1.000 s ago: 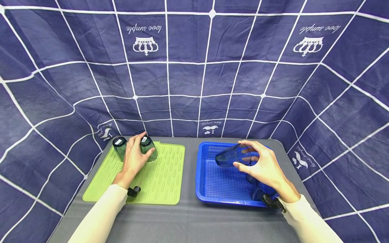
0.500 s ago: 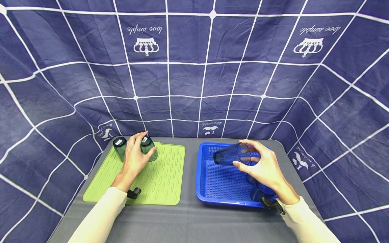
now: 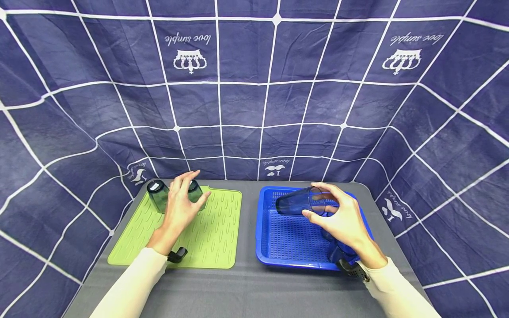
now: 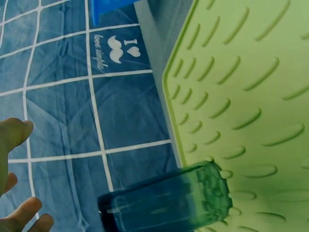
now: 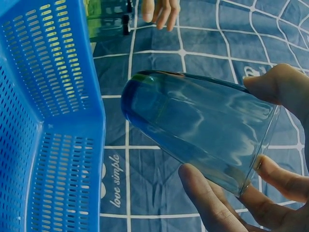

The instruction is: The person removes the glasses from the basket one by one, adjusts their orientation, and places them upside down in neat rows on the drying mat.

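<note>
My right hand [image 3: 342,216] holds a blue drinking glass [image 3: 293,203] by its rim end, thumb on one side and fingers on the other. The glass lies tilted on its side over the blue basket [image 3: 290,240], its base pointing left. My left hand [image 3: 180,207] hovers with spread fingers by a dark green glass [image 3: 194,191] that stands upside down on the lime-green mat [image 3: 216,234]. In the left wrist view, a gap shows between the fingers [image 4: 14,133] and that glass [image 4: 166,200]. Another upturned green glass [image 3: 158,196] stands left of the hand, with a label on its base.
More blue glassware [image 3: 337,252] sits in the basket's right side, partly hidden by my right hand and wrist. Grey cloth [image 3: 248,229] separates mat and basket. A blue checked curtain [image 3: 246,101] rises behind the table and along both sides.
The right hand has shifted slightly left with the blue glass, turning its base a little further left. The left hand has drifted slightly right and up, away from the green glass.
</note>
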Available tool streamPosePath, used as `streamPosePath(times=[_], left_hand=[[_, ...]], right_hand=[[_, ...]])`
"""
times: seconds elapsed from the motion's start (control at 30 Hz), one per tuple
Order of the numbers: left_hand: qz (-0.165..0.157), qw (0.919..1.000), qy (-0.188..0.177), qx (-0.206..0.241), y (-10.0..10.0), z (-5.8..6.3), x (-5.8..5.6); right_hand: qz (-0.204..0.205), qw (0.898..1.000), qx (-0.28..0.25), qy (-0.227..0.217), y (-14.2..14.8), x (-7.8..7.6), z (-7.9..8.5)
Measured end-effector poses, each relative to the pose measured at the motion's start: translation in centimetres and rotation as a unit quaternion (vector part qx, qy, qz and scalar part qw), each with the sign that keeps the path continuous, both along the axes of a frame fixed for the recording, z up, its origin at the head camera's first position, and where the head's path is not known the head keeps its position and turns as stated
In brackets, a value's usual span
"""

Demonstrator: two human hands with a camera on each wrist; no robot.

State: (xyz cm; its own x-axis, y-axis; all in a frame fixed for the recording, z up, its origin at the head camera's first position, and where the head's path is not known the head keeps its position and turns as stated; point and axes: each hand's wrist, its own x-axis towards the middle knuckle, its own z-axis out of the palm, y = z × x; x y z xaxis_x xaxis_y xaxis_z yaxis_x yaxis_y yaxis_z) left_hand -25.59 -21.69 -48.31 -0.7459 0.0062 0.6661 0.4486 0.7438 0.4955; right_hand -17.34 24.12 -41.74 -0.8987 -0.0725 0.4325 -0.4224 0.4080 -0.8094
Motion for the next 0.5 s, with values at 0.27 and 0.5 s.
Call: streamPosePath(times=[0.27, 0.5], left_hand=[[-0.02, 0.9997, 0.014, -0.001, 1.3, 1.0, 0.9], [-0.037, 0.999, 0.024, 0.002, 2.4, 1.7, 1.7]], right_hand=[[0.003, 1.0, -0.015, -0.004, -0.2, 0.0, 0.0], [0.0, 1.0, -0.017, -0.006, -0.5, 0.1, -0.1]])
